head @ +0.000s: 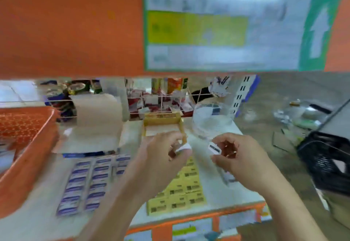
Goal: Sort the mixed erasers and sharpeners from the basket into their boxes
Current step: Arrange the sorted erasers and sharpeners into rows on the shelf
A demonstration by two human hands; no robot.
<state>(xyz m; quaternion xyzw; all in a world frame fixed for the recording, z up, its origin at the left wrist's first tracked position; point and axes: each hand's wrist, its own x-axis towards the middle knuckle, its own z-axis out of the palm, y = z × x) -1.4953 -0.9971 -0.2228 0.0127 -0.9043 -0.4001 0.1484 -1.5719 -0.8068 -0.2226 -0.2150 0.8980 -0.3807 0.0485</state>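
Observation:
The frame is blurred. My left hand (162,151) pinches a small white eraser (182,148) over the counter's middle. My right hand (238,155) holds another small white piece with a dark stripe (214,148) in curled fingers; whether it is an eraser or a sharpener I cannot tell. An orange basket (28,157) stands at the left edge. Below my left forearm lies a box of blue-and-white erasers (89,182) in rows. A yellow box of small yellow packs (181,189) sits between my arms. An open yellow cardboard box (162,122) stands just beyond my hands.
A clear plastic container (212,121) stands behind my right hand. A white block (98,119) sits at the back left. A wire rack of goods (161,98) lines the back. A black basket (329,165) stands on the floor at the right, beyond the counter's orange front edge (198,220).

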